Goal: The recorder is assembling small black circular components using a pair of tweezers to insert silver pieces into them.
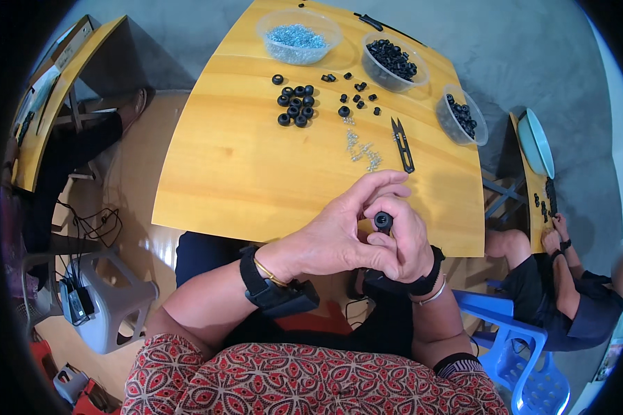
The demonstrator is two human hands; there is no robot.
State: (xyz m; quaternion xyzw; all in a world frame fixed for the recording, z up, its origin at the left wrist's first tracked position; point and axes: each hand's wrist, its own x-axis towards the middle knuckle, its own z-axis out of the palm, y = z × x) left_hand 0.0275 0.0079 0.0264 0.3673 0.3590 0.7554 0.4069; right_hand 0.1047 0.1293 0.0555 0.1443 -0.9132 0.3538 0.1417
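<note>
The big yellow wooden table [256, 173] has three clear plastic bowls [299, 34] at the far side, one with shiny bits and two with black bits. Nearer lie black snips [402, 145] and a bunch of black rubber rings [295, 105]. Over the near edge, the left hand [332, 238] and the right hand [408, 242] curl close together, fingertips pinching one small black ring [383, 221]. It looks light, a bit squishy and easy to drop, so holding its round sides seems best.
</note>
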